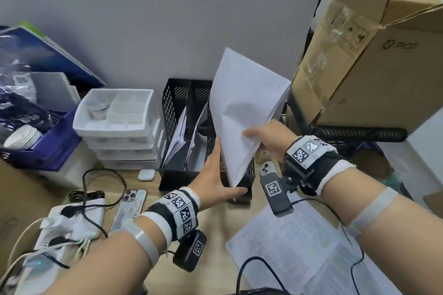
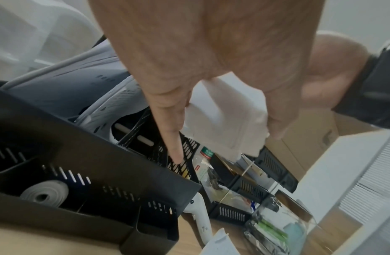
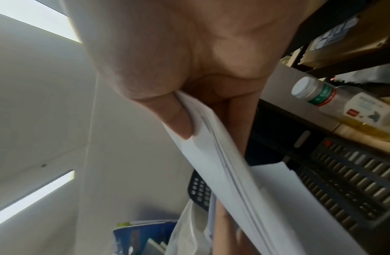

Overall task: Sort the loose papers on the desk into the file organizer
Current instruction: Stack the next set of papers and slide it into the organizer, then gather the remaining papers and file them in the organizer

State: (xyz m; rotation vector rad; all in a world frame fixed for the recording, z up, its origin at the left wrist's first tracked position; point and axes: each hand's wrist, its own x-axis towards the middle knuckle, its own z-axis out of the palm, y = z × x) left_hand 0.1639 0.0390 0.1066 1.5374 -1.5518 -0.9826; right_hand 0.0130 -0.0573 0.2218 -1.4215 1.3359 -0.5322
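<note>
My right hand (image 1: 257, 137) pinches a stack of white papers (image 1: 242, 112) by its right edge, thumb on top; the stack (image 3: 222, 163) stands tilted with its lower corner inside the right slot of the black mesh file organizer (image 1: 172, 112). My left hand (image 1: 215, 175), fingers straight, rests flat against the stack's left face at the organizer's front. The left and middle slots hold several curled sheets. In the left wrist view the straight fingers (image 2: 170, 131) point down at the organizer's (image 2: 84, 155) mesh beside the papers (image 2: 224, 119). A printed sheet (image 1: 294, 246) lies loose on the desk in front.
A stack of white drawers (image 1: 115, 122) stands left of the organizer, a blue crate (image 1: 48, 148) further left. A large cardboard box (image 1: 359, 55) looms at the right. Phones (image 1: 129, 208), cables, an earbud case (image 1: 145, 174) and a power strip (image 1: 69, 227) crowd the front left.
</note>
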